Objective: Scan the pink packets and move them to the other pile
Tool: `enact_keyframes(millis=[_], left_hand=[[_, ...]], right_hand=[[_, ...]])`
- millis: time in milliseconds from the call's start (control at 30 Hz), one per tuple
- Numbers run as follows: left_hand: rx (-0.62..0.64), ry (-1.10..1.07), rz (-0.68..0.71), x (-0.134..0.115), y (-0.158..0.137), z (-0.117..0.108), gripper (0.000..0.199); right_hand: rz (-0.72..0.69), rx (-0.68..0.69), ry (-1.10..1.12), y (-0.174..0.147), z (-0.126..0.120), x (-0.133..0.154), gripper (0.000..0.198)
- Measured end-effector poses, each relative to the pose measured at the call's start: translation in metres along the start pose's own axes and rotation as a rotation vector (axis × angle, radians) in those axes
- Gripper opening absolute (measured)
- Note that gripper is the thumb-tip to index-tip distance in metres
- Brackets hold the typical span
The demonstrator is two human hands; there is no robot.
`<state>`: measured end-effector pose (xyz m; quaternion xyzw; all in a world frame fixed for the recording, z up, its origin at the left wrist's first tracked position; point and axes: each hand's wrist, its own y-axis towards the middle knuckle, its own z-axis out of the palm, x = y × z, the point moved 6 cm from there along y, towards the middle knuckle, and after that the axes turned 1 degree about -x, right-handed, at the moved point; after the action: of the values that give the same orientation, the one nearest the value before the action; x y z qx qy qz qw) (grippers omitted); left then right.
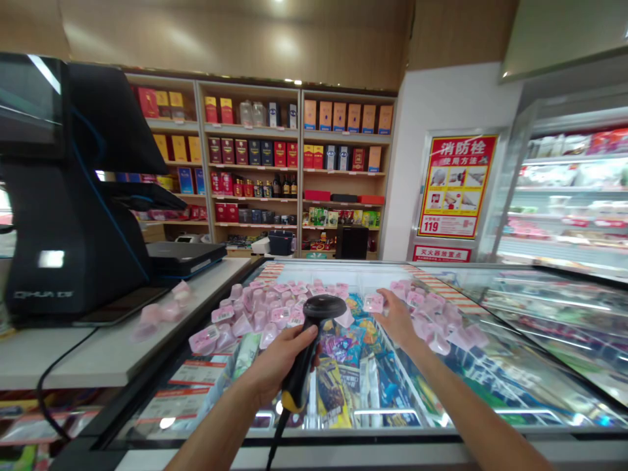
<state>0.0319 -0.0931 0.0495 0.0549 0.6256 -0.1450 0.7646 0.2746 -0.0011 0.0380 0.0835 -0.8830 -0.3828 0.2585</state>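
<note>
My left hand (279,364) grips a black barcode scanner (314,333) with a yellow base, its head pointing away over the glass freezer lid (520,392). My right hand (398,318) reaches forward and holds a small pink sealed cup (373,303) by its edge. Several pink cups lie in two heaps on the lid: one (260,314) ahead of the scanner, one (441,314) to the right of my right hand. Packaged ice creams (343,373) show beneath the glass.
A black checkout terminal (63,216) stands on the white counter (98,353) at left, with a few pink cups (164,309) beside it. Shelves of boxed goods (294,163) fill the back wall. A refrigerated display case (569,190) stands at right.
</note>
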Motion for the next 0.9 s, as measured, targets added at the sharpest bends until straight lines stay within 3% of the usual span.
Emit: enact_keyframes(millis=[167, 333, 433, 567, 667, 900], left_hand=[[0.016, -0.024, 0.002, -0.005, -0.006, -0.002, 0.023], [0.032, -0.015, 0.030, -0.008, -0.005, 0.000, 0.024], [0.030, -0.015, 0.035, -0.008, -0.001, 0.003, 0.025], [0.012, -0.044, 0.012, -0.005, 0.004, 0.002, 0.023], [-0.019, -0.064, 0.002, -0.005, 0.007, -0.001, 0.021], [-0.080, -0.066, 0.012, -0.006, 0.008, -0.013, 0.021]], right_hand=[[0.001, -0.044, 0.158, 0.011, 0.029, 0.023, 0.050], [0.029, -0.032, 0.178, 0.011, 0.039, 0.028, 0.053], [0.085, -0.031, 0.180, 0.010, 0.038, 0.015, 0.053], [0.299, -0.038, 0.117, 0.005, 0.043, -0.019, 0.051], [0.396, 0.067, 0.082, 0.002, 0.063, -0.028, 0.050], [0.367, 0.176, 0.024, 0.018, 0.123, 0.007, 0.051]])
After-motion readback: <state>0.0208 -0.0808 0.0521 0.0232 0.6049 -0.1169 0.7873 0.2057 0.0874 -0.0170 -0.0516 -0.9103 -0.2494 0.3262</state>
